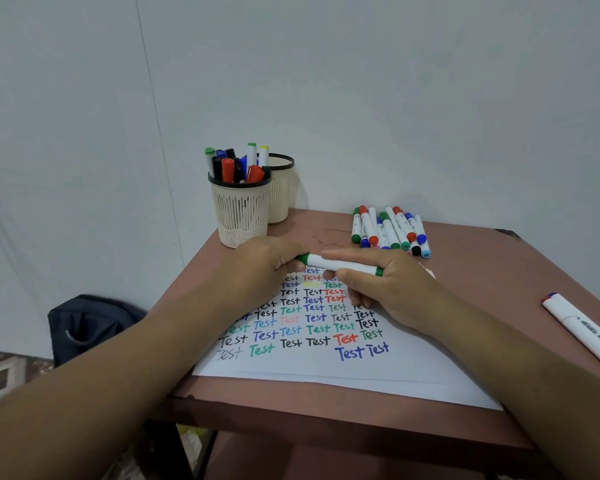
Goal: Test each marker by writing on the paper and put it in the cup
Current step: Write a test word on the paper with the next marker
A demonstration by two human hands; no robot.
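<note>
Two bare arms are seen, one coming in from each lower corner. No sleeves are worn on the parts that show; both forearms are uncovered up to the edge of the view. The left hand (pixel 267 261) and the right hand (pixel 385 289) are bare too, with no gloves put on. No rings, watch or bands are seen on the fingers or wrists that show. The fingernails are kept short.

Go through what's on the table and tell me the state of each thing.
Green marker: capped, held by both hands.
Left hand: grips the cap end.
Right hand: holds the barrel.
Front cup: upright, full of markers.
Marker pile: capped, lying flat.
Paper: covered with "Test".
</note>
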